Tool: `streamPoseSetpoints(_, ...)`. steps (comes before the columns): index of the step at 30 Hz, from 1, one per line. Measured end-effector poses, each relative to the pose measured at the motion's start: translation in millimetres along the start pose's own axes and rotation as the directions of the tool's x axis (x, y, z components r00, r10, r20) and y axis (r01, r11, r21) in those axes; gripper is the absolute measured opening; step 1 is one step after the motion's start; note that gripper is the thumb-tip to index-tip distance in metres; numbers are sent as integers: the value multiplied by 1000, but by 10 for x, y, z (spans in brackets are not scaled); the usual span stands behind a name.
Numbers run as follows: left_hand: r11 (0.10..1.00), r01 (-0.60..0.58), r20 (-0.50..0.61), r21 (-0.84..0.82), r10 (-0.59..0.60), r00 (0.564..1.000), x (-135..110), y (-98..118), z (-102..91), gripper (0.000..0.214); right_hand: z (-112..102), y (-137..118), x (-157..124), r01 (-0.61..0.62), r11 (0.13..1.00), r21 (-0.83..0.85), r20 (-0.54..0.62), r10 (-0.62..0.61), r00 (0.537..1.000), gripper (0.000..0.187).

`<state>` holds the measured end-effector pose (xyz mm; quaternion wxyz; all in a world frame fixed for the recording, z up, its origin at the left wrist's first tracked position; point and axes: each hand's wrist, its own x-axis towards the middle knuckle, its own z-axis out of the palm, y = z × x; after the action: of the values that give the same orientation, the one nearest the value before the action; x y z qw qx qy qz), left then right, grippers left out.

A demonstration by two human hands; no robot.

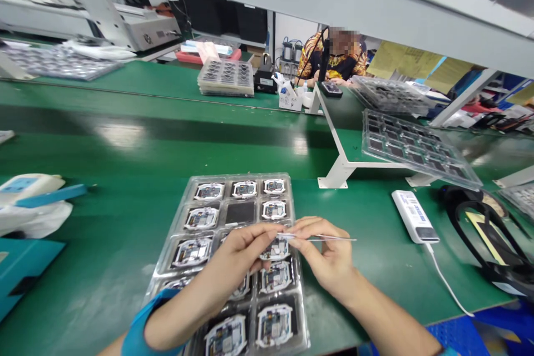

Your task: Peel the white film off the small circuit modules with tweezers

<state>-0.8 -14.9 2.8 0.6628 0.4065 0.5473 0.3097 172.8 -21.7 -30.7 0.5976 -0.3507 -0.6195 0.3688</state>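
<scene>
A clear plastic tray (301,311) lies on the bench in front of me, with several white-framed circuit boards (275,325) in its pockets. One pocket in the second row shows only its black pad (240,213). Over the tray's right side, my left hand (252,242) pinches a white-framed circuit board (285,235) seen nearly edge-on. Fingers of my right hand (327,247) close at the board's other end and also grip a thin metal tool (344,239) that points right. Its tip is hidden by the fingers.
At right, a white handheld device (415,217) with a cable lies near a black ring-shaped object (479,233). Another filled tray (417,144) rests on a raised green stand (340,150). Stacked trays (226,77) stand behind. A person (308,61) sits across the bench.
</scene>
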Motion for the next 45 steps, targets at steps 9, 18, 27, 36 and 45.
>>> streamPoseSetpoints(9, 1000, -3, 1, 4, 3, 1000, -2, -23, -20, 30, -2, 23, 12, -140, 983, 116, -32, 145, 989, 9)
streamPoseSetpoints(18, 1000, -25, 36, 17, 25, 999, -10, -2, -31, 31, -11, 27, 4, 13, 999, -53, 7, -12, 1000, 8)
streamPoseSetpoints(27, 996, -48, 47, 80, 44, 998, -46, 26, -36, 39, -10, 38, 20, -65, 997, 44, -24, 66, 998, 7)
streamPoseSetpoints(36, 987, -121, 42, 107, 117, 992, -52, 38, -21, 30, 28, 58, 2, 2, 1000, 16, -38, -2, 999, 6)
streamPoseSetpoints(45, 999, -22, -1, -39, 22, 1000, 7, 0, -6, 27, 33, 64, 6, 102, 995, -5, -27, -102, 994, 10)
